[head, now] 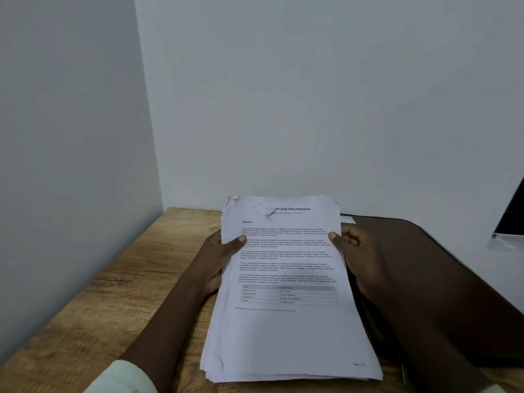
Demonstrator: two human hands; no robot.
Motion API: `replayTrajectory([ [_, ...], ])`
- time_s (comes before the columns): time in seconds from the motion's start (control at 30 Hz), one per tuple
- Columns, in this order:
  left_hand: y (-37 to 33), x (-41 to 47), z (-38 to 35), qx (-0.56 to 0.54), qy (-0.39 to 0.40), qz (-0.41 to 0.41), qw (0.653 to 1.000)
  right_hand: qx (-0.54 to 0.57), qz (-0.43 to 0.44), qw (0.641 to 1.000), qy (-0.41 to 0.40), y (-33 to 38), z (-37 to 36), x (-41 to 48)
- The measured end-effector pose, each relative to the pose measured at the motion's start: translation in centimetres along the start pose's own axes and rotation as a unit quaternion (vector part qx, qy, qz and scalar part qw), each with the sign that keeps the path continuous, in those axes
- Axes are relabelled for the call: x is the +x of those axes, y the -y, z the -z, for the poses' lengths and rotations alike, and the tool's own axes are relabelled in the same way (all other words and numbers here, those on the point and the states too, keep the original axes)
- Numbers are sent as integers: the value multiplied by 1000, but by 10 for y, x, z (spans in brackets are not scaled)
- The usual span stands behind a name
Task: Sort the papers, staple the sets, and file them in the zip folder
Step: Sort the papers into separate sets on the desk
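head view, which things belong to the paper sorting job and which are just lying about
For the job: papers, held by left hand and right hand; folder on the table.
Lying about: dark object at the right edge, too cropped to identify.

The papers (286,321) and right arm (431,307) hide most of the folder (402,226). The frame's right edge cuts off a dark object (513,211). Body text is illegible.

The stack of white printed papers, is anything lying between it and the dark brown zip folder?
Nothing visible. The left hand and right hand grip the stack of white printed papers by its sides, beside the dark brown zip folder on the wooden table. Whether its zip is open cannot be told.
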State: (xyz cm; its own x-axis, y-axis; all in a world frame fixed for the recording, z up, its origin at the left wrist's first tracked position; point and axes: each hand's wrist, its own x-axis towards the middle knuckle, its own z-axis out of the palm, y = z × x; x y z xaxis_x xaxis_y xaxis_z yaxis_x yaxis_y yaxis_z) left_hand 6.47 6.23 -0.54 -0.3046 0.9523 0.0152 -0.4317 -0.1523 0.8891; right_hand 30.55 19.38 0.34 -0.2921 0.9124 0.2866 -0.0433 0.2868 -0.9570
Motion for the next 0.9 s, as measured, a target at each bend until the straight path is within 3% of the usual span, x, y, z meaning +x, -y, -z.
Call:
replayTrajectory([
  [0.27, 1, 3, -4, -15, -30, -25, 999, 36, -29, 998, 44, 4, 1, -3],
  [0.9, 2, 2, -4, 4, -41, -24, 999, 25, -22, 999, -1, -18, 5, 12],
])
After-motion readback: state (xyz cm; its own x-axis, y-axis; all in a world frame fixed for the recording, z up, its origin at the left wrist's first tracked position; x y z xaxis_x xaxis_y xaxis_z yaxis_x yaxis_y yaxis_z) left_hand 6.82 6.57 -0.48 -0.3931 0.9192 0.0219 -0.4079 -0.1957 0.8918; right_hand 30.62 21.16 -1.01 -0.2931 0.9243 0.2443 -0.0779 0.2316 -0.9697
